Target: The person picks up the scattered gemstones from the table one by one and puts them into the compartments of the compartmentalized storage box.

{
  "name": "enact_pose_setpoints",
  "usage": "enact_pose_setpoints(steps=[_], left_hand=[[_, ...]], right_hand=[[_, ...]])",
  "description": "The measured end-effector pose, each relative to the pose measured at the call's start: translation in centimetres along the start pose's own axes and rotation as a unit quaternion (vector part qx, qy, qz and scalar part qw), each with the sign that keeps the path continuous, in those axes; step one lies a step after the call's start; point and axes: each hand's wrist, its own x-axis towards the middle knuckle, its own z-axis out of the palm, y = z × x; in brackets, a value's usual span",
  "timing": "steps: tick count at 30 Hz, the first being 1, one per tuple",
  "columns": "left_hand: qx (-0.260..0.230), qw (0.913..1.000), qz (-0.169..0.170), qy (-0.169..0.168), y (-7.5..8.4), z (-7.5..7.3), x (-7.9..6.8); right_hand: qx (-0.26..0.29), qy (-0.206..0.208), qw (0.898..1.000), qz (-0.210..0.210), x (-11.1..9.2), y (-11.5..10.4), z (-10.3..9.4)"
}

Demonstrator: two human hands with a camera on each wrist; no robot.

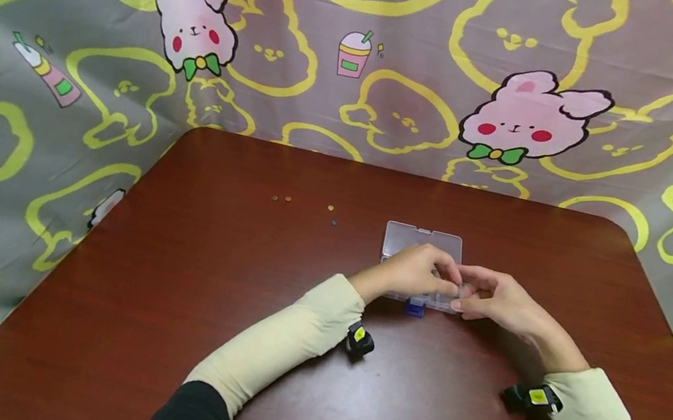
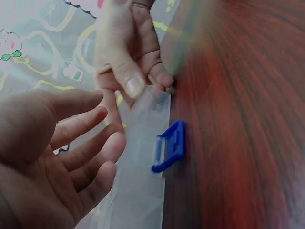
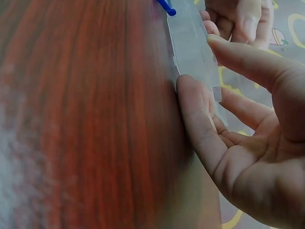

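Note:
A clear plastic box lies open on the table, its lid raised at the back. A blue latch sticks out from its front wall. My left hand reaches over the box from the left, fingers loosely bent, with a gap between thumb and fingers in the left wrist view. The box's right end is held by my right hand; its thumb and fingers lie around the corner, as the right wrist view shows. What lies inside the box is mostly hidden behind the hands.
Tiny coloured pieces lie left of the box: a yellow piece, a blue piece, a reddish piece and a greenish piece. The dark wooden table is bordered by a patterned curtain.

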Motion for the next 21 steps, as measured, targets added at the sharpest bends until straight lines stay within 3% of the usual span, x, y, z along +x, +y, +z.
enact_pose_setpoints(steps=[5, 10, 18, 21], left_hand=[[-0.097, 0.9944, 0.039, -0.010, -0.3, -0.7, -0.8], [-0.133, 0.9895, 0.047, 0.030, -1.5, -2.8, -2.7], [-0.188, 0.9771, -0.027, 0.096, -4.8, -7.7, -5.3], [-0.184, 0.9730, -0.066, 0.123, -6.2, -9.4, -6.4]], right_hand=[[-0.008, 0.002, 1.000, 0.009, -0.6, 0.0, -0.4], [-0.014, 0.001, 1.000, 0.013, -0.4, -0.1, -0.2], [-0.011, 0.004, 1.000, 0.014, 0.1, -0.1, -0.1], [-0.013, 0.007, 1.000, 0.014, 0.0, -0.1, -0.3]])
